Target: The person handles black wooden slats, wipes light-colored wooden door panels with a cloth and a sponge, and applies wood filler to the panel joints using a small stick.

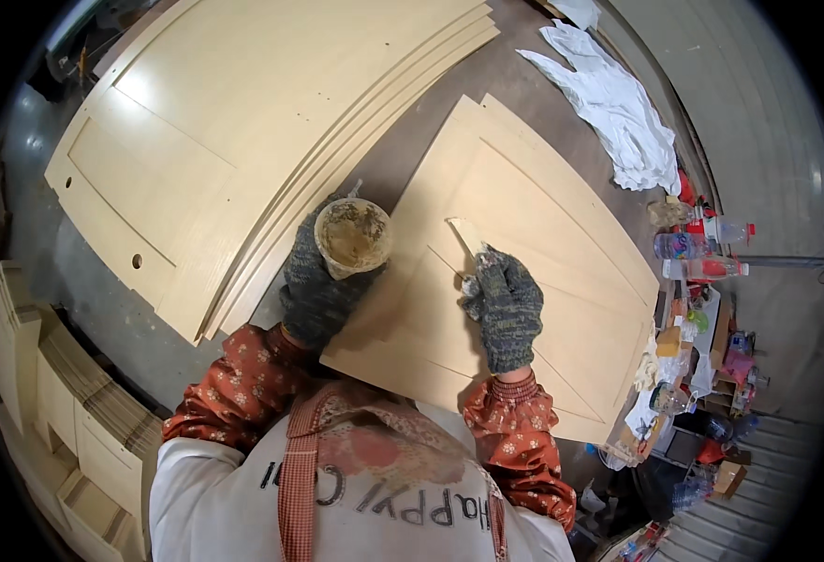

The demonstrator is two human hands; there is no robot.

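Observation:
My left hand [314, 286], in a dark grey knit glove, is wrapped round a small cup [354, 234] smeared inside with tan paste. The cup is over the left edge of a pale wood-coloured panel [534, 225] with grooved lines. My right hand [506, 309], gloved alike, is closed on a putty knife [465, 234] with paste on its blade. The blade points up and left, just over the panel's middle; whether it touches the surface I cannot tell. Most of the knife's handle is hidden in the glove.
A stack of similar panels [243, 140] lies at the left. White cloth [618, 108] is spread at the far right. Plastic bottles [702, 248] and small boxes crowd the right side. More panels [80, 412] are piled at the lower left.

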